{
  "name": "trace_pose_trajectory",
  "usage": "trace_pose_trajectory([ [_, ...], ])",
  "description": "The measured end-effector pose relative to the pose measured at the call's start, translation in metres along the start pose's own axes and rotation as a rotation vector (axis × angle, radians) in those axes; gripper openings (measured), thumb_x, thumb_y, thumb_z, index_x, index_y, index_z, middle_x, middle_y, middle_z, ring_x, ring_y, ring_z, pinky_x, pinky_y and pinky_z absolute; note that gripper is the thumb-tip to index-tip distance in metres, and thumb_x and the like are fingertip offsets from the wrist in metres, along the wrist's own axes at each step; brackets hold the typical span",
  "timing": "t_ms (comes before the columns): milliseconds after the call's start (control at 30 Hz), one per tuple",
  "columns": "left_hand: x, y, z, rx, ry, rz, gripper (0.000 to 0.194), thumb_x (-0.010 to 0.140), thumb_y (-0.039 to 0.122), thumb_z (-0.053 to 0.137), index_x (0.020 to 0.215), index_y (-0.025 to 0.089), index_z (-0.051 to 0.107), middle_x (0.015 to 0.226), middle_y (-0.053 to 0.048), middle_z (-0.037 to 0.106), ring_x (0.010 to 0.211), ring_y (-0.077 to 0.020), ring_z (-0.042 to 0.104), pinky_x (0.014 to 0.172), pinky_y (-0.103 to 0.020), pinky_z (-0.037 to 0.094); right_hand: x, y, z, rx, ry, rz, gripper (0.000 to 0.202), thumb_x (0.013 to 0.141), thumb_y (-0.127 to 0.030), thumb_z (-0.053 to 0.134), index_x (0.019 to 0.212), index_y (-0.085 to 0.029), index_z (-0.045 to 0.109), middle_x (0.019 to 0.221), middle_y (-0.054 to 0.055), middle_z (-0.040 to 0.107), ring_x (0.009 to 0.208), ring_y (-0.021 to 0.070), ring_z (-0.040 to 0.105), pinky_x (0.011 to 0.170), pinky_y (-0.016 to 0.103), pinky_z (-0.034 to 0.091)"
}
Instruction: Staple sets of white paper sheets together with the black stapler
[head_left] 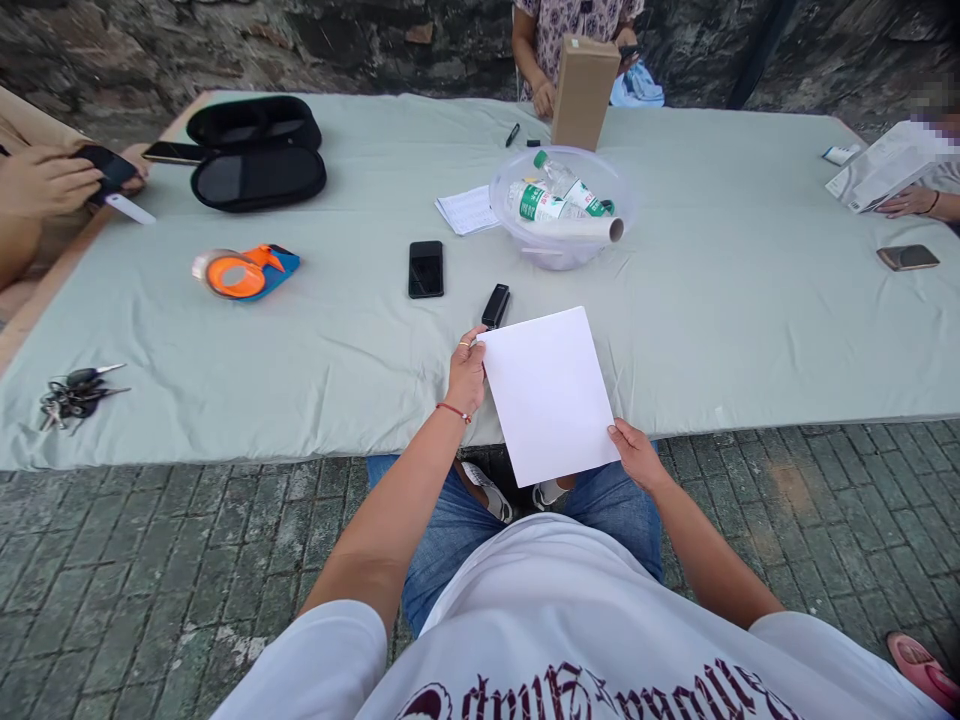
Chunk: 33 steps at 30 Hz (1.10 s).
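A blank white sheet of paper [551, 400] is held tilted over the near edge of the table, partly above my lap. My left hand [469, 372] grips its upper left corner, thumb on top and the other fingers mostly hidden. At the lower right edge, my right hand [636, 452] pinches the sheet, its fingers tucked underneath. Just beyond my left hand lies a black stapler [496, 306]. Farther on, a black phone [426, 270] rests flat on the cloth.
A clear plastic basin [559, 255] holds bottles and a cardboard-cored roll. Left are an orange-and-blue tape dispenser [244, 273], keys [75, 393] and an open black case [259, 180]. A cardboard box [585, 95] stands at the far edge. Other people sit around the table.
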<state>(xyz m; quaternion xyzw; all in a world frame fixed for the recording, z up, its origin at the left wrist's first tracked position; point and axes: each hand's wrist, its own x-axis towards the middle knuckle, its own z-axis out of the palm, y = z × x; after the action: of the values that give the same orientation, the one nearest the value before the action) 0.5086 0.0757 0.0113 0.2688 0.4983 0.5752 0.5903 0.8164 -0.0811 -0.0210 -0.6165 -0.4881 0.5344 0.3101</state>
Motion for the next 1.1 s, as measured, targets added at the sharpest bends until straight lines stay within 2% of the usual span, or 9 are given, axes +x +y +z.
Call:
trace_pose_trajectory([
  [133,-0.001,0.000,0.001,-0.112,-0.063,-0.015,0.055,0.074,0.047,0.080,0.116,0.021,0.059,0.098,-0.005,0.074,0.090,-0.0175,0.071,0.087,-0.033,0.055,0.004,-0.005,0.007,0.060,0.010,0.016,0.040,0.093,-0.062,0.049,0.112,-0.031,0.066,0.108,0.006,0.072,0.099,0.0287,0.065,0.095,0.051,0.052],
  [267,-0.007,-0.004,-0.003,-0.069,-0.213,-0.220,0.056,0.064,0.048,0.088,0.104,0.014,0.066,0.095,-0.013,0.076,0.098,-0.0279,0.072,0.095,-0.044,0.055,0.008,-0.015,0.008,0.132,-0.033,0.033,0.041,0.091,-0.064,0.053,0.110,-0.031,0.068,0.109,0.006,0.073,0.101,0.0280,0.067,0.097,0.050,0.053],
  [367,-0.014,-0.006,-0.008,-0.033,-0.165,-0.274,0.056,0.059,0.046,0.091,0.099,0.013,0.068,0.090,-0.014,0.076,0.097,-0.0304,0.072,0.094,-0.048,0.056,0.012,-0.027,-0.003,0.132,-0.174,0.096,0.044,0.088,-0.065,0.056,0.108,-0.029,0.070,0.106,0.006,0.074,0.098,0.0280,0.068,0.092,0.049,0.055],
  [467,-0.021,0.000,-0.009,0.000,-0.209,-0.222,0.057,0.063,0.050,0.088,0.103,0.014,0.070,0.095,-0.014,0.077,0.100,-0.0306,0.072,0.094,-0.048,0.057,0.027,-0.048,-0.020,0.193,-0.233,0.070,0.043,0.088,-0.062,0.060,0.113,-0.028,0.069,0.110,0.006,0.074,0.102,0.0256,0.068,0.090,0.045,0.055],
  [600,-0.033,0.025,0.002,0.110,-0.282,-0.043,0.053,0.071,0.056,0.082,0.104,0.016,0.072,0.101,-0.013,0.076,0.108,-0.0315,0.069,0.096,-0.045,0.056,0.061,-0.091,-0.032,0.204,-0.141,-0.151,0.044,0.085,-0.052,0.070,0.122,-0.030,0.065,0.116,0.004,0.072,0.108,0.0220,0.066,0.096,0.043,0.052],
  [700,-0.042,0.058,0.012,0.226,-0.299,0.148,0.047,0.076,0.053,0.079,0.106,0.018,0.073,0.103,-0.011,0.076,0.117,-0.0311,0.064,0.100,-0.042,0.054,0.084,-0.127,-0.031,0.147,-0.010,-0.360,0.034,0.086,-0.050,0.069,0.112,-0.028,0.070,0.105,0.003,0.072,0.098,0.0207,0.067,0.094,0.042,0.053],
  [867,-0.047,0.110,0.019,0.344,-0.268,0.348,0.029,0.077,0.040,0.081,0.091,0.017,0.074,0.087,-0.007,0.073,0.113,-0.0295,0.063,0.096,-0.035,0.053,0.089,-0.183,-0.023,-0.012,0.143,-0.663,0.046,0.093,-0.058,0.056,0.131,-0.032,0.059,0.121,0.006,0.067,0.111,0.0239,0.063,0.095,0.042,0.053],
  [1000,-0.045,0.114,0.016,0.455,-0.330,0.343,0.028,0.078,0.043,0.080,0.073,0.017,0.071,0.070,-0.003,0.065,0.088,-0.0242,0.065,0.081,-0.031,0.054,0.075,-0.218,-0.020,-0.220,0.218,-0.901,0.071,0.094,-0.060,0.053,0.156,-0.038,0.026,0.154,0.008,0.042,0.127,0.0296,0.056,0.094,0.046,0.054],
  [1100,-0.043,0.102,0.014,0.501,-0.341,0.339,0.030,0.079,0.047,0.077,0.075,0.018,0.072,0.068,-0.002,0.065,0.081,-0.0224,0.064,0.076,-0.030,0.052,0.072,-0.228,-0.022,-0.399,0.218,-1.009,0.065,0.097,-0.057,0.048,0.156,-0.040,0.027,0.161,0.006,0.032,0.135,0.0335,0.049,0.098,0.051,0.052],
])
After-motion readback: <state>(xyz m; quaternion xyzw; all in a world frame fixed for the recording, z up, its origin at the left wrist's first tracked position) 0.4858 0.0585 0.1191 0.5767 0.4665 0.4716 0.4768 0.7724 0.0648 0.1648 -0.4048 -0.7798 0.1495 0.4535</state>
